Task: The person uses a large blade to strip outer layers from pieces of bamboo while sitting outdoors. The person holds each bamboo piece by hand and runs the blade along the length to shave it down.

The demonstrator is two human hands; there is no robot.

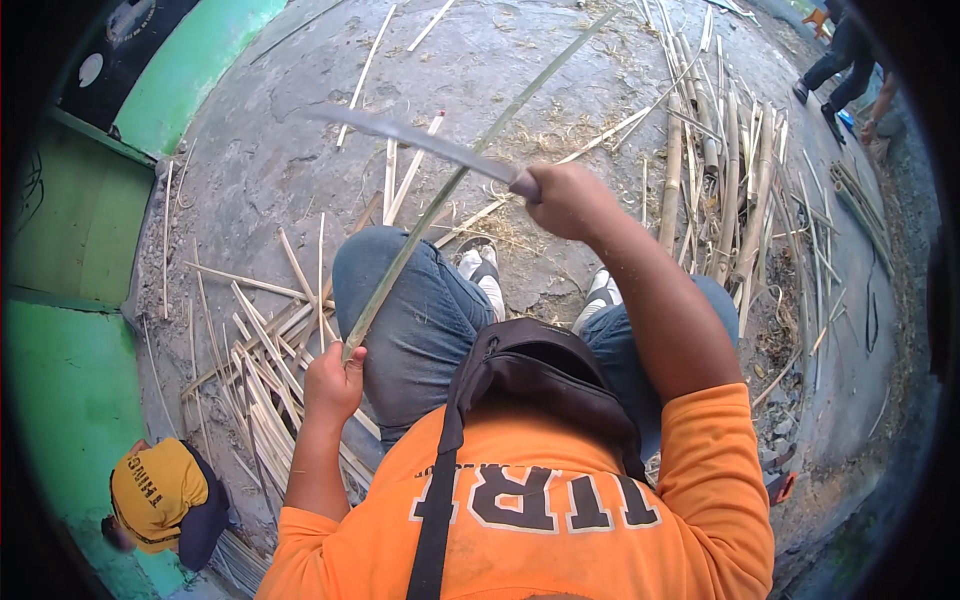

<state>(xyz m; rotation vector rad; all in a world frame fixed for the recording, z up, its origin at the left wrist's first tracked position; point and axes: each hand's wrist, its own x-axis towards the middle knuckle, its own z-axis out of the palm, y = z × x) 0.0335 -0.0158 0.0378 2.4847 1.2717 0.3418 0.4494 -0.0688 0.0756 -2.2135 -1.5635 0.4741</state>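
Note:
My left hand (333,382) is closed around the near end of a long green bamboo strip (410,245), which slants up and to the right past my left knee. In my closed right hand (568,203) is the handle of a machete; its blade (405,135) points left and is slightly blurred toward the tip. Blade and strip cross a short way left of the handle. Whether they touch I cannot tell.
Split bamboo strips (275,385) are piled by my left leg. Bamboo poles (735,190) lie ahead on the right, with shavings nearby on the concrete ground (260,120). A person in yellow (160,490) is at lower left; another person's legs (843,65) show at far right.

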